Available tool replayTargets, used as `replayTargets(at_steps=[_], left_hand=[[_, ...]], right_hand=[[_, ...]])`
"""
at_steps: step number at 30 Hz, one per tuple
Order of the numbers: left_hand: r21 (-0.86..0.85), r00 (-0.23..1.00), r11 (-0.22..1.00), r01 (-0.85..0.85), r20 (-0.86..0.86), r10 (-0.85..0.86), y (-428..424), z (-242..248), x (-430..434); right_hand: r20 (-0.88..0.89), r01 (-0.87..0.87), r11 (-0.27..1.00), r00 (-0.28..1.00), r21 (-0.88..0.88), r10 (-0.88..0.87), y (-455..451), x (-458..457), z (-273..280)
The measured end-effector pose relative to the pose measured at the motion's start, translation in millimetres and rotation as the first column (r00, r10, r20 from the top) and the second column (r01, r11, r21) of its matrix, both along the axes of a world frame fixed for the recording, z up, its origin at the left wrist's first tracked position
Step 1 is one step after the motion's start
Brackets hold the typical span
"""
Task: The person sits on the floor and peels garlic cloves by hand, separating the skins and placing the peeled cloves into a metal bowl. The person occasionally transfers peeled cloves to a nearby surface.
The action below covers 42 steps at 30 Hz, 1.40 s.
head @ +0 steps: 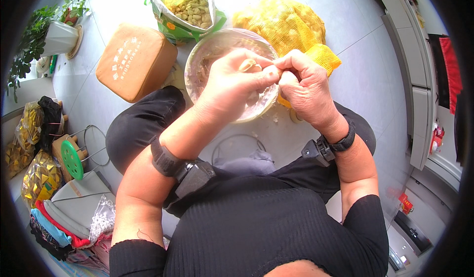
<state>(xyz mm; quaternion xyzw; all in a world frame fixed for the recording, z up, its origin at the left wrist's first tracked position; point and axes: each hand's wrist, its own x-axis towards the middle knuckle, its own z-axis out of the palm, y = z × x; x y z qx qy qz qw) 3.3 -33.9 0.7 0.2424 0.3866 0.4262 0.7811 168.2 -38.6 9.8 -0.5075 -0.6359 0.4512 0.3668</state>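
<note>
Over a round bin point(190, 75) with a thin liner and papery skins inside, both hands meet at the fingertips. Between its thumb and fingers my left hand point(231, 81) holds a garlic clove point(250, 65). My right hand point(305, 86) pinches at something small beside the left thumb tip; the fingers hide what it is. Behind the bin stands an opened green bag point(166, 21) full of pale cloves point(194, 12). A yellow mesh sack point(292, 21), filled with pale bulbs, lies behind and to the right of the bin.
An orange-brown padded stool point(129, 60) bearing writing stands left of the bin. Skin scraps lie on the tiled floor. A potted plant point(59, 36) is at the far left, with bags, a green round-topped item point(72, 160) and folded cloths point(59, 225) nearer. Cabinets point(420, 125) line the right side.
</note>
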Motion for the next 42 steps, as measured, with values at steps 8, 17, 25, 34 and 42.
replayTargets(at_steps=[8, 17, 25, 34, 42], left_hand=[[0.012, 0.999, 1.0, -0.005, 0.042, 0.004, -2, 1, -5], [0.096, 0.995, 0.995, 0.011, 0.1, -0.021, -3, -1, -7], [-0.054, 0.973, 0.995, 0.088, 0.218, -0.074, 7, 5, -14], [-0.127, 0.895, 0.96, 0.25, 0.408, -0.179, 10, -3, -18], [-0.322, 0.96, 0.928, 0.187, 0.26, -0.103, 9, 0, -9]], right_hand=[[-0.248, -0.029, 0.967, 0.968, -0.252, -0.035, 0, -1, 8], [-0.366, -0.065, 0.958, 0.929, -0.279, -0.044, -2, 1, 6], [-0.122, -0.226, 0.971, 0.969, -0.082, 0.215, 8, 18, 22], [0.524, -0.45, 0.76, 0.834, 0.47, 0.17, 4, 13, 23], [0.646, -0.546, 0.682, 0.75, 0.487, 0.14, 4, 14, 13]])
